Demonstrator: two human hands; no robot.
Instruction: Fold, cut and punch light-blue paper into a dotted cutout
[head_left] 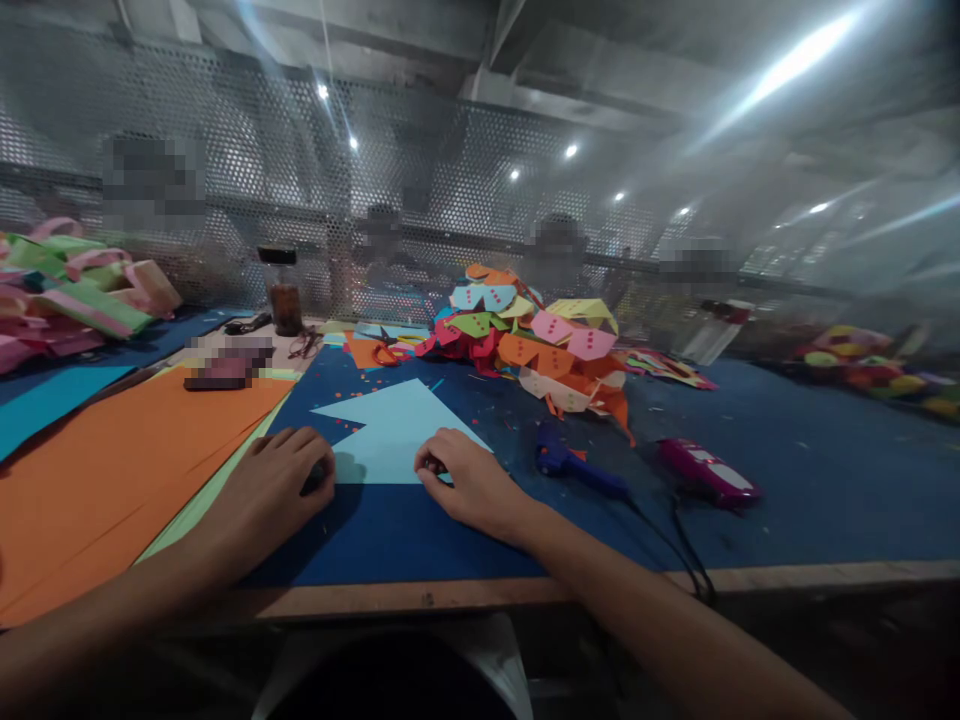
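A light blue paper piece with a pointed, cut outline lies on a dark blue sheet at the table's near edge. My left hand rests curled at the paper's lower left corner, fingers bent onto its edge. My right hand sits at the lower right corner, fingertips pinched on the paper's edge. Both hands lie low on the table, a paper's width apart.
Large orange sheets lie at left over green paper. A heap of coloured folded paper shapes sits behind. A blue glue gun and a pink tool with cords lie at right. Red scissors, a jar, mesh fence behind.
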